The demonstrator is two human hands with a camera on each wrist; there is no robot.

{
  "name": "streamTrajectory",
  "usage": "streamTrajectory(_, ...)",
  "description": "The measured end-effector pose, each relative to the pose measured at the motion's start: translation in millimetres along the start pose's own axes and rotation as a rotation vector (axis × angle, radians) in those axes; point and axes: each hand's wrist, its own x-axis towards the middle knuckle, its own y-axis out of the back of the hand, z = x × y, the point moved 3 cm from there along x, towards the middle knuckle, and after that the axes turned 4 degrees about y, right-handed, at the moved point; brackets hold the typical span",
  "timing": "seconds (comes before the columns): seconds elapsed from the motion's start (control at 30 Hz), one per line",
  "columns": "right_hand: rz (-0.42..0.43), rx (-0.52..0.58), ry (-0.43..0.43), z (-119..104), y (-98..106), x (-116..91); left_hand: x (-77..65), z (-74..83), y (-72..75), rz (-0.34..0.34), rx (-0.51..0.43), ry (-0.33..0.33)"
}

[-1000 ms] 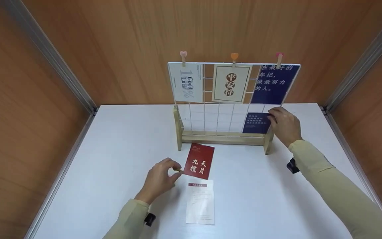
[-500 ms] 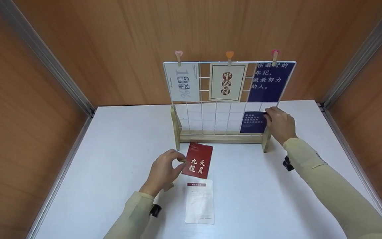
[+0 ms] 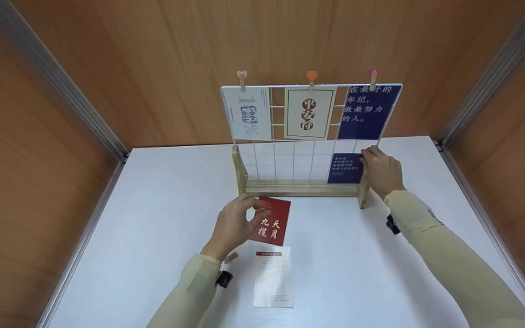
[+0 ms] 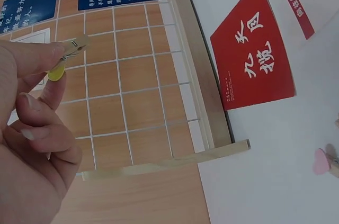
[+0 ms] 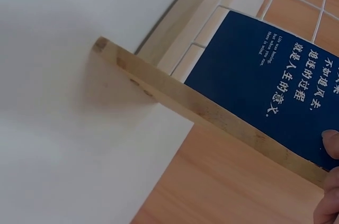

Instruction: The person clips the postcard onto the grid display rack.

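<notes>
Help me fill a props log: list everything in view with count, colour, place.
Table: 1, white, lower half of view
Grid rack: 1, white and wood, table's back
Top clothespins: 3, pink, orange, magenta hearts, rack's top edge
Yellow clothespin: 1, wood and yellow, held up
Loose clothespins: at least 1, pink heart, tabletop
Upper cards: 3, white, cream, dark blue, rack's top row
Small blue card: 1, dark blue, rack's lower right
Red card: 1, red, before rack
Paper slip: 1, white, nearer than red card
Walls: 3, brown, back and sides
Metal strips: 2, grey, wall corners
Wrist gadgets: 2, black, one per wrist
Sleeves: 2, pale khaki, both arms
Left hand: 1, pinching yellow clothespin
Right hand: 1, holding small blue card
</notes>
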Motion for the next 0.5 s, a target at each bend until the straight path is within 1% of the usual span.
streamTrajectory(0.3, 0.040, -0.023, 0.037, -1, -1, -2, 16.5, 14.5, 0.0, 0.015, -0.020, -0.057)
streamTrajectory(0.5, 0.063, -0.050, 0.058, 0, -1, -2, 26.8, 25.1, -0.5, 0.015, -0.029, -0.076)
